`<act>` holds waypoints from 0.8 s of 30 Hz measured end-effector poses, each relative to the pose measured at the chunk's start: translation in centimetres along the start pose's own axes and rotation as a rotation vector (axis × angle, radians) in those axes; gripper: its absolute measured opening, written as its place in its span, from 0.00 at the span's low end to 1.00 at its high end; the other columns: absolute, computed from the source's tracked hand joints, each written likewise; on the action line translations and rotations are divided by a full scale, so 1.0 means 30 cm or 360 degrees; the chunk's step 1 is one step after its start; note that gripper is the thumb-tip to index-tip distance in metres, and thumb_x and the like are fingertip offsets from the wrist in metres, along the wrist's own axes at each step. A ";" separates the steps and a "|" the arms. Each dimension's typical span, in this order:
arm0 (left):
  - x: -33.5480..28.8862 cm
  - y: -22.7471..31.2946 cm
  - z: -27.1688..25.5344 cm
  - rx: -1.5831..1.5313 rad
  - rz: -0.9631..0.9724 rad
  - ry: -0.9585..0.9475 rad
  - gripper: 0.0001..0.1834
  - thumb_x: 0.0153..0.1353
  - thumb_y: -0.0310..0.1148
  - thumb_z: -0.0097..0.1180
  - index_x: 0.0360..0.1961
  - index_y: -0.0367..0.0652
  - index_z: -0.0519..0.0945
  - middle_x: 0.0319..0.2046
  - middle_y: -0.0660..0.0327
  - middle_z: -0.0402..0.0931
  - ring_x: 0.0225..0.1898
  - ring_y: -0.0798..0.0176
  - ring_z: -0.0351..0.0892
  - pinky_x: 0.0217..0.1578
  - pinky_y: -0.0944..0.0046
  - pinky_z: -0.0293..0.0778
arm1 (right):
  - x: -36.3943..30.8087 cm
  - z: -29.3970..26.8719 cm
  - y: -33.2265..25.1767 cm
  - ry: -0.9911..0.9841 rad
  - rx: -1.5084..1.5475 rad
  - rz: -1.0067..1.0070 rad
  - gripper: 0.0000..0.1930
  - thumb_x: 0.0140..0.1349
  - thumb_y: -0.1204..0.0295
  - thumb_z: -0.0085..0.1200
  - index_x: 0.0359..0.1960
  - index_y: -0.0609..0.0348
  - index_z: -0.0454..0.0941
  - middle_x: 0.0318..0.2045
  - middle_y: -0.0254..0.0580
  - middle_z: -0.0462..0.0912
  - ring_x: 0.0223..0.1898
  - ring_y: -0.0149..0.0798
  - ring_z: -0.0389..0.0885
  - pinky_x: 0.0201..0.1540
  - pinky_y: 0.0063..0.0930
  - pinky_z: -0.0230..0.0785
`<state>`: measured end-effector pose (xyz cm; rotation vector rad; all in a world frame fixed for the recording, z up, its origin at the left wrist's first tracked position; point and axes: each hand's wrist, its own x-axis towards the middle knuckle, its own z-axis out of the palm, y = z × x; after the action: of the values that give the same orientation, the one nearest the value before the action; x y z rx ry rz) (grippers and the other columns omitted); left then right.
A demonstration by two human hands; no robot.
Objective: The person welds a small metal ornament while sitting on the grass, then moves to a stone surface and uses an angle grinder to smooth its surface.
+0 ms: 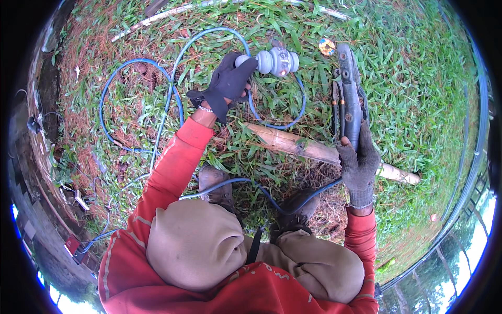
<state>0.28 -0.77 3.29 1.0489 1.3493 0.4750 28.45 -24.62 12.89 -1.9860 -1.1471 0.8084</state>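
My left hand [227, 81], in a black glove, is closed round the left end of a grey ribbed cylindrical fitting [277, 61]. A thin blue cable [300, 94] loops through the grass around it. On the right, my right hand [360, 165], in a dark knit glove, grips the near end of a long dark grey casing [350, 78] with round bolt-like spots. Along its left side sits a slim dark tool [342, 107] with orange marks. Just left of the casing's far end lies a small round yellow-and-blue item [327, 47].
A cut wooden pole [293, 144] lies across the grass before my boots [214, 183]. More blue cable [102, 104] coils at the left and passes over my boots. A pale stick [157, 20] lies farther off. A weathered edge [44, 152] runs along the left.
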 end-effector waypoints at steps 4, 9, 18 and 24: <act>0.024 -0.055 -0.027 0.0244 0.0537 0.0000 0.28 0.75 0.49 0.65 0.65 0.40 0.77 0.35 0.64 0.81 0.23 0.74 0.79 0.22 0.69 0.75 | -0.031 0.005 0.042 0.0065 0.0194 0.0169 0.38 0.69 0.74 0.69 0.75 0.84 0.68 0.67 0.70 0.84 0.67 0.44 0.83 0.70 0.38 0.74; 0.007 0.045 -0.029 -0.0008 0.0140 0.0024 0.26 0.75 0.54 0.63 0.54 0.39 0.84 0.24 0.65 0.78 0.20 0.72 0.75 0.22 0.66 0.72 | -0.051 -0.002 0.056 0.0057 0.0269 0.0255 0.38 0.71 0.72 0.68 0.76 0.84 0.67 0.68 0.69 0.83 0.68 0.44 0.82 0.71 0.36 0.73; 0.065 0.020 -0.034 -0.0532 -0.0534 -0.0123 0.31 0.74 0.67 0.57 0.39 0.46 0.81 0.14 0.62 0.72 0.12 0.62 0.73 0.13 0.63 0.61 | -0.030 0.006 -0.033 -0.0065 0.0036 0.0076 0.35 0.71 0.71 0.68 0.73 0.84 0.70 0.62 0.71 0.86 0.63 0.44 0.86 0.67 0.38 0.76; 0.070 0.023 -0.010 -0.0563 -0.0571 -0.0033 0.29 0.73 0.66 0.61 0.41 0.49 0.81 0.15 0.64 0.72 0.12 0.62 0.74 0.13 0.63 0.58 | -0.016 0.038 -0.034 -0.0194 -0.0091 -0.0154 0.35 0.71 0.72 0.66 0.75 0.83 0.69 0.61 0.73 0.86 0.62 0.55 0.90 0.67 0.41 0.78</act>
<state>0.65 1.35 2.74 0.5070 1.3398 0.4120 26.87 -24.38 13.15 -1.9327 -1.3400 0.8648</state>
